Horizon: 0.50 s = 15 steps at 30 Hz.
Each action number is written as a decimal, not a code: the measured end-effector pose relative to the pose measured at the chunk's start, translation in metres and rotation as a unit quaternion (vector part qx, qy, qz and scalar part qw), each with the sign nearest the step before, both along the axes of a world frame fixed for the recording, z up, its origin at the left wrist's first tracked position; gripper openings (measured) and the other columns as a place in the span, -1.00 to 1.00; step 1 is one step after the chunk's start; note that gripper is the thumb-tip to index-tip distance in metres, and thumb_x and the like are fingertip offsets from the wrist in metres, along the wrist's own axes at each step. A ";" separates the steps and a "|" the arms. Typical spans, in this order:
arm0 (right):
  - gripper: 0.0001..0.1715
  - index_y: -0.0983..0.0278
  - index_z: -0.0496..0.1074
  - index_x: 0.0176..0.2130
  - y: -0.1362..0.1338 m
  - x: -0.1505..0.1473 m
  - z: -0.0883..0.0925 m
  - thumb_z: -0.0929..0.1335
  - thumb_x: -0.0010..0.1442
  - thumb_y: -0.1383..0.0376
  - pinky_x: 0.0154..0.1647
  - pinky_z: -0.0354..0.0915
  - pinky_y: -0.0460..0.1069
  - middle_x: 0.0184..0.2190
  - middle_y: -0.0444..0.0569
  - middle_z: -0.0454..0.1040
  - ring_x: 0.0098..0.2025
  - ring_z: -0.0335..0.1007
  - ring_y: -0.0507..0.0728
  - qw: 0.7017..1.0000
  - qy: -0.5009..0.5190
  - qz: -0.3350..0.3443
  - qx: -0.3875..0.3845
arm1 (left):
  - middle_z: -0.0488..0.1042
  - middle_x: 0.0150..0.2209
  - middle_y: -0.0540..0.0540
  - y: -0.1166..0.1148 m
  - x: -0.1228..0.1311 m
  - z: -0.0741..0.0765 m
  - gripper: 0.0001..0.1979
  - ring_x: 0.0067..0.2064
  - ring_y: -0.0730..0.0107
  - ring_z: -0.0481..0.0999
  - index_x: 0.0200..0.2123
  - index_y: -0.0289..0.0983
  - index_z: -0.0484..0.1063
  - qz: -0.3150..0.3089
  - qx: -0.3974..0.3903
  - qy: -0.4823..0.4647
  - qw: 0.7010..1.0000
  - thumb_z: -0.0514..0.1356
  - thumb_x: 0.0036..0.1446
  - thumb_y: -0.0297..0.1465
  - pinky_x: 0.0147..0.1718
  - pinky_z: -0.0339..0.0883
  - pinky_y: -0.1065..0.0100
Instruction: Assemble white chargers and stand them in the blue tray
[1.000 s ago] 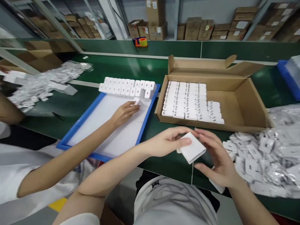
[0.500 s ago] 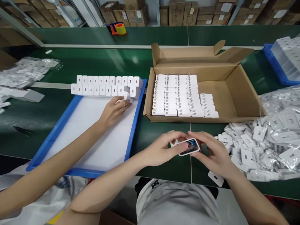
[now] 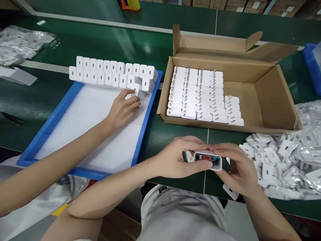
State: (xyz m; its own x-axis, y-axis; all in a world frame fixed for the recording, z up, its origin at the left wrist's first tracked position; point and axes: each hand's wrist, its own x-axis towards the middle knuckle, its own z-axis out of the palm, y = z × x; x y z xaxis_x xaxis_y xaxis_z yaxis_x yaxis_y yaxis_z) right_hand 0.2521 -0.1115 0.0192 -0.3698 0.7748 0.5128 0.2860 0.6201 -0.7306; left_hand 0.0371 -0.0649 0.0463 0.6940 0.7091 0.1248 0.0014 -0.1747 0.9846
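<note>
Currently, an open-ended white casing [image 3: 207, 154] is gripped by the left hand [image 3: 178, 158] and right hand [image 3: 239, 169] at lower centre; upper right, the carton [image 3: 278, 98] is partly filled.

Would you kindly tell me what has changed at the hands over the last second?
The case has turned, its open end now facing the camera. The right hand, its thumb apart before, has closed in on it. The left hand still holds it; the box's rows of chargers look unchanged.
</note>
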 end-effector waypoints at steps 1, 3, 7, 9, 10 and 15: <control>-0.42 0.25 0.34 0.12 0.000 0.000 0.000 0.41 0.13 0.54 -0.05 0.38 0.04 -0.03 0.04 0.44 0.00 0.41 0.16 1.000 -0.003 0.000 0.004 | 0.54 -0.20 -0.23 0.000 0.000 0.000 -0.75 -0.18 0.32 0.52 -0.14 -0.44 0.56 0.003 0.008 -0.002 1.000 0.26 0.18 -0.38 -0.19 0.39 0.35; -0.42 0.25 0.33 0.12 0.000 -0.001 0.000 0.41 0.13 0.54 -0.10 0.40 0.02 -0.04 0.04 0.46 -0.01 0.42 0.16 1.000 -0.010 -0.006 0.012 | 0.56 -0.21 -0.23 0.000 0.000 -0.001 -0.75 -0.18 0.30 0.52 -0.14 -0.44 0.56 0.015 0.028 -0.003 0.999 0.26 0.18 -0.38 -0.18 0.39 0.33; -0.44 0.28 0.34 0.10 0.001 -0.002 -0.003 0.42 0.13 0.54 -0.27 0.44 -0.01 -0.08 0.07 0.50 -0.06 0.45 0.17 0.998 -0.044 -0.029 0.033 | 0.57 -0.21 -0.24 0.000 0.002 -0.004 -0.72 -0.19 0.30 0.52 -0.12 -0.44 0.57 0.029 0.007 0.003 1.000 0.25 0.19 -0.36 -0.21 0.40 0.34; -0.46 0.29 0.35 0.09 0.001 -0.002 -0.005 0.42 0.13 0.53 -0.29 0.44 0.01 -0.10 0.09 0.51 -0.08 0.46 0.19 0.997 -0.051 -0.034 0.037 | 0.56 -0.20 -0.24 -0.001 0.003 -0.005 -0.73 -0.18 0.30 0.52 -0.12 -0.42 0.58 0.028 -0.026 0.003 0.999 0.24 0.19 -0.35 -0.22 0.40 0.36; -0.47 0.30 0.35 0.09 0.001 -0.001 -0.006 0.42 0.13 0.52 -0.29 0.45 0.02 -0.11 0.10 0.51 -0.08 0.47 0.20 0.997 -0.051 -0.033 0.039 | 0.56 -0.20 -0.23 -0.001 0.003 -0.006 -0.73 -0.19 0.31 0.52 -0.12 -0.41 0.58 0.027 -0.040 0.003 0.999 0.24 0.20 -0.35 -0.23 0.40 0.36; -0.45 0.30 0.35 0.10 0.001 0.000 -0.006 0.43 0.12 0.51 -0.32 0.45 0.03 -0.11 0.11 0.52 -0.12 0.49 0.21 0.997 -0.049 -0.026 0.053 | 0.54 -0.23 -0.19 -0.001 0.003 -0.006 -0.73 -0.22 0.36 0.49 -0.12 -0.37 0.58 0.019 -0.060 0.007 0.998 0.25 0.19 -0.33 -0.31 0.35 0.41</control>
State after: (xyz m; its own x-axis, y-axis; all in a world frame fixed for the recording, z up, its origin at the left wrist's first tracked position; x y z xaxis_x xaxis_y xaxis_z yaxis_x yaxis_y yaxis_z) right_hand 0.2517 -0.1101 0.0129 -0.3834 0.7371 0.5566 0.3858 0.6753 -0.6286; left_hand 0.0399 -0.0660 0.0406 0.6672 0.7443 0.0279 0.0199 -0.0553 0.9983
